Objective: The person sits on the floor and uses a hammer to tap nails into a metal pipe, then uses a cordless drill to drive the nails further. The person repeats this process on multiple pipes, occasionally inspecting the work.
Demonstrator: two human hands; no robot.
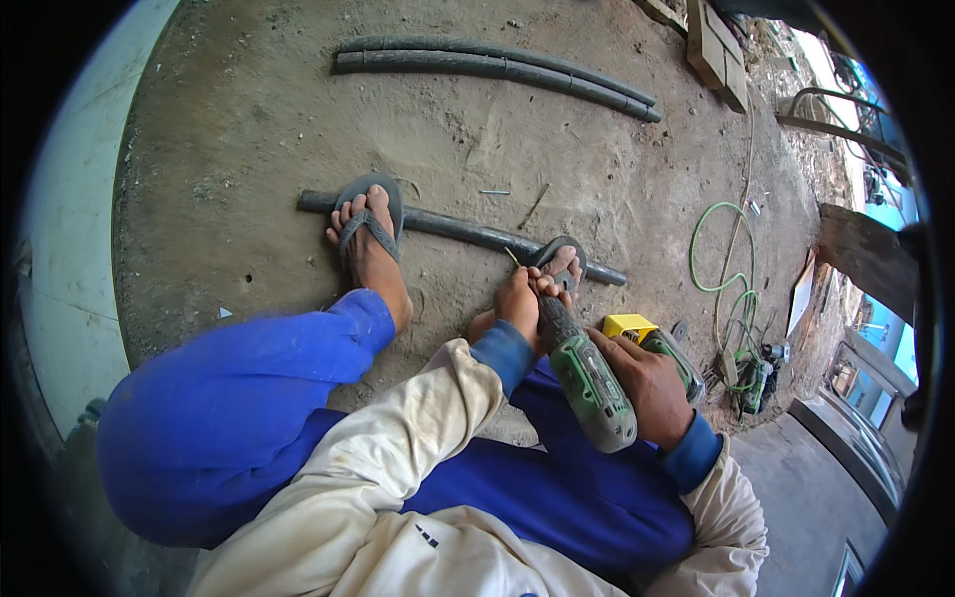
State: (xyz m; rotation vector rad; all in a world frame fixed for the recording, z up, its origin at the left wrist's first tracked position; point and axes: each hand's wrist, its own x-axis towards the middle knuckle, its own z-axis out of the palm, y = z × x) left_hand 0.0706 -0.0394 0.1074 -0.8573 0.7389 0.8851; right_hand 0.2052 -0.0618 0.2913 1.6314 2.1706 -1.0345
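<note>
A green and black cordless drill (589,391) is held over my right foot, its nose pointing away and slightly left. My right hand (645,383) wraps round its grip. At the front end, my left hand (518,301) closes its fingers about the chuck, partly hiding it. A thin drill bit (512,257) sticks out past those fingers. Beneath both sandalled feet lies a dark round pipe (463,231), held down against the ground. The bit's tip appears near the pipe, but I cannot tell whether they touch.
Two dark pipes (497,68) lie bound together farther off. A yellow box (629,326) stands beyond my right hand. At right are a green cord (695,249) and a green power tool (758,383). A small metal rod (494,192) and a twig (534,206) lie on the dirt.
</note>
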